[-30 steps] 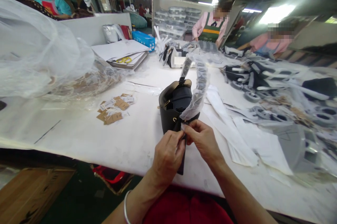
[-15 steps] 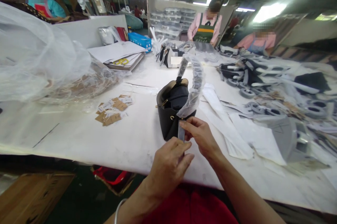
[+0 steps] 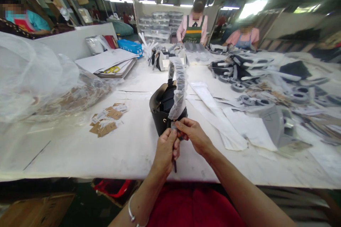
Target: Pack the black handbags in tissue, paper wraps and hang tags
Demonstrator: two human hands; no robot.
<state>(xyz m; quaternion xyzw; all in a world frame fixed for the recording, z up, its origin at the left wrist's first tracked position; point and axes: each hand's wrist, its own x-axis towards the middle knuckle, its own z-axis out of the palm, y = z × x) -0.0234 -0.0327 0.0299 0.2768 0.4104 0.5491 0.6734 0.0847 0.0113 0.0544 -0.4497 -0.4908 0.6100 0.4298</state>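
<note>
Item: small black leather handbag [image 3: 162,109], standing upright on the white surface [image 3: 80,149], near its front edge and roughly midway along it. The arched handle is sheathed in a translucent white foam wrap [image 3: 180,85], which rises above the bag's open mouth and comes down on the side nearest the person. The left hand [image 3: 165,150] and right hand [image 3: 194,135] are met at the lower end of that wrap: the fingers of both are closed in a narrow pinch on it, fingertips touching each other against the bag's near wall. A thin dark strap end [image 3: 175,166] is seen hanging below the left hand, past the front edge. To the left of the bag a bare stretch of the surface is left open as far as a scatter of brown card tags [image 3: 106,122]; beyond these a heap of clear plastic bags [image 3: 39,77] is piled at the left edge. To the right, long white paper strips [image 3: 226,127] are laid just beside the bag, with grey moulded parts [image 3: 266,120] crowded behind them. A stack of papers [image 3: 112,65] is set further back.
</note>
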